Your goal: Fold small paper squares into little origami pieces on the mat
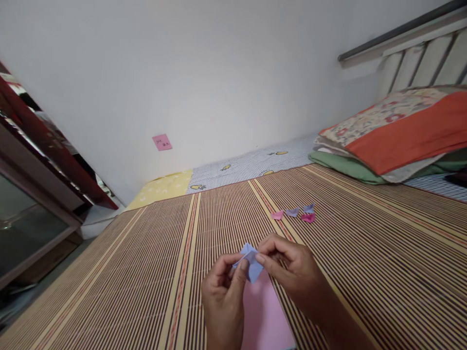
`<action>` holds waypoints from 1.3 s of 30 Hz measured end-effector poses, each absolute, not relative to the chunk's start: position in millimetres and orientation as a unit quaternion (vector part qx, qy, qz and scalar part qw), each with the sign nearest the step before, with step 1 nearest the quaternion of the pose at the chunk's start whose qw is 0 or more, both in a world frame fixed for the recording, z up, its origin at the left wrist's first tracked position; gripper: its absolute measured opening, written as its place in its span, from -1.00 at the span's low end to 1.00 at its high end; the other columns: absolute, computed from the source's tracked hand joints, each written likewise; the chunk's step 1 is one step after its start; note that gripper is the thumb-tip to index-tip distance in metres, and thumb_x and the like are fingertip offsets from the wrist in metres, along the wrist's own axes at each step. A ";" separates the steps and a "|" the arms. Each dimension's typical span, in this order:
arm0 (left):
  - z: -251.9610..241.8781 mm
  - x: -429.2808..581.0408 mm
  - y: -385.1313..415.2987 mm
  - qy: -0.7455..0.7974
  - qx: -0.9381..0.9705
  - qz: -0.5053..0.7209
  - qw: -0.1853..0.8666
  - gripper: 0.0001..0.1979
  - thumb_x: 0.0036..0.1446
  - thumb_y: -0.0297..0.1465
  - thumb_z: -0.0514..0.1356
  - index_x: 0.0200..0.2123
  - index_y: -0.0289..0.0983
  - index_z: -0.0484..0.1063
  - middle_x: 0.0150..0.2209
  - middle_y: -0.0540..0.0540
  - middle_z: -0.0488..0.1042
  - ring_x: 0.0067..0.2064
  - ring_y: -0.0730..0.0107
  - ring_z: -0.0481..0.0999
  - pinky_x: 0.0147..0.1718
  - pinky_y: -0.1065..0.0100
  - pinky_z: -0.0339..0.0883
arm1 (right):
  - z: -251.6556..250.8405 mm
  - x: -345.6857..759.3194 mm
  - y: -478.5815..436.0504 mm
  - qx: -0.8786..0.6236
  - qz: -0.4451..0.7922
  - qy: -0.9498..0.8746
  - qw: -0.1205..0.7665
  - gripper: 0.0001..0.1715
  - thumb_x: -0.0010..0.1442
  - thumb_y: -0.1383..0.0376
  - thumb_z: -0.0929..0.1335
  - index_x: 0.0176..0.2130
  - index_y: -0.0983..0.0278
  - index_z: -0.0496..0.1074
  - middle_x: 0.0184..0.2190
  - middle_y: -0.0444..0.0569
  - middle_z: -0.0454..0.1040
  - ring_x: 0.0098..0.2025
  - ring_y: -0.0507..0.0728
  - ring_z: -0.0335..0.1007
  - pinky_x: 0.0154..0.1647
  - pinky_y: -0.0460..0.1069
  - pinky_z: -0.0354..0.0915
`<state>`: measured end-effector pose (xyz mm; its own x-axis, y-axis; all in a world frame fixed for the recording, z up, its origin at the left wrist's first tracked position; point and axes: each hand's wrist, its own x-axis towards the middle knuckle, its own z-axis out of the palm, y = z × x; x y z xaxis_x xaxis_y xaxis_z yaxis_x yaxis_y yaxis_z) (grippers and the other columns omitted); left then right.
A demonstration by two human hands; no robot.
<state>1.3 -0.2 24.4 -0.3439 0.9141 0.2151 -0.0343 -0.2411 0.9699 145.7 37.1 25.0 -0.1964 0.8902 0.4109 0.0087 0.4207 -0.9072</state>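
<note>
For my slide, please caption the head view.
Left hand and right hand pinch folded blue paper above a pink sheet on a striped mat.

From where I stand, the small piece of light blue paper [254, 273] is partly folded, with creased flaps, slanting edges and a pointed top. It sits tilted between the two hands, pinched on one side by the left hand [223, 294] and on the other by the right hand [294, 265]. Fingertips cover some of its folds, so its full shape is hidden.
</note>
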 end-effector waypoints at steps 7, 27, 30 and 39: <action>24.3 2.6 -0.7 0.482 0.457 0.648 0.373 -0.77 0.13 -0.22 0.40 -0.41 -0.27 0.58 -0.46 -0.03 0.54 -0.41 0.41 0.48 -0.40 0.46 0.38 | 25.7 144.0 36.5 -0.356 0.436 -0.637 0.527 -0.77 0.29 0.26 0.37 -0.42 0.24 0.38 -0.47 -0.19 0.30 -0.45 0.03 0.16 -0.44 -0.03 0.11; 28.0 6.0 -3.7 0.479 0.449 0.645 0.391 -0.75 0.16 -0.23 0.37 -0.44 -0.26 0.49 -0.52 0.01 0.45 -0.45 0.41 0.41 -0.44 0.45 0.31 | 26.5 140.2 35.5 -0.347 0.471 -0.608 0.537 -0.86 0.25 0.26 0.42 -0.35 0.24 0.51 -0.44 -0.16 0.34 -0.41 0.07 0.19 -0.39 -0.01 0.15; 26.2 5.3 -3.0 0.472 0.458 0.641 0.395 -0.75 0.17 -0.24 0.37 -0.43 -0.27 0.49 -0.52 0.03 0.42 -0.46 0.43 0.39 -0.43 0.45 0.31 | 25.0 141.1 36.3 -0.341 0.475 -0.605 0.540 -0.83 0.25 0.26 0.41 -0.39 0.24 0.49 -0.46 -0.16 0.31 -0.41 0.07 0.19 -0.40 -0.02 0.15; 30.5 6.3 -3.4 0.466 0.462 0.629 0.416 -0.78 0.16 -0.25 0.38 -0.39 -0.27 0.51 -0.45 -0.02 0.54 -0.40 0.39 0.51 -0.38 0.44 0.37 | 25.4 140.3 36.3 -0.347 0.478 -0.595 0.546 -0.89 0.25 0.28 0.40 -0.34 0.24 0.50 -0.41 -0.13 0.35 -0.39 0.08 0.25 -0.36 0.00 0.21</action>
